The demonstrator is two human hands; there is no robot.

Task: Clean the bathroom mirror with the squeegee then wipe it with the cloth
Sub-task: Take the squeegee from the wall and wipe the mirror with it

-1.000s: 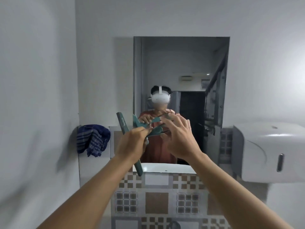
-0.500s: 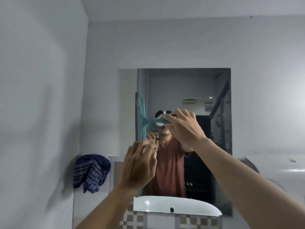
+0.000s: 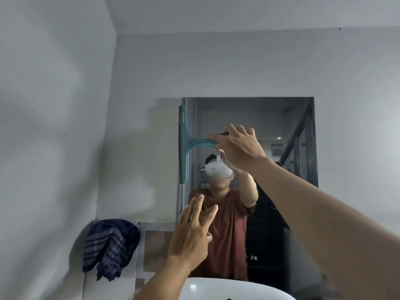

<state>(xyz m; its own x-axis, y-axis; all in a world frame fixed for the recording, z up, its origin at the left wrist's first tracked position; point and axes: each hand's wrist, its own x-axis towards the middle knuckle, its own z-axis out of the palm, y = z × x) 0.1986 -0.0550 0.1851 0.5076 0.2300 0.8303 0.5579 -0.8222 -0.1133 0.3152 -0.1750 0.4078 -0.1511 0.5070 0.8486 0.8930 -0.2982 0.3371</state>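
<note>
squeegee stage looks barely begun, judging by the setup: the teal squeegee (image 3: 184, 146) sits with its blade upright along the left edge of the mirror (image 3: 249, 118), near the mirror's top-left corner, handle pointing toward the mirror's middle. can't tell if the blade is pressed on the glass or just in front of it. no visible streaks or wet marks on the mirror, so no sign of a finished pass. cloth step not started: the blue striped cloth (image 3: 110, 247) hangs on the wall to the left of the mirror, below its lower-left corner, untouched, well apart from both hands.

right hand (image 3: 240, 148) is clamped on the squeegee handle, in front of the mirror's upper middle, arm stretched up. left hand (image 3: 192, 230) holds nothing, fingers spread, hovering in front of the mirror's lower left, below the squeegee and not touching it. white sink (image 3: 216, 289) rim shows just under the mirror.

left to do, as a guess: sweep the blade across the whole mirror, then fetch the cloth and wipe.
</note>
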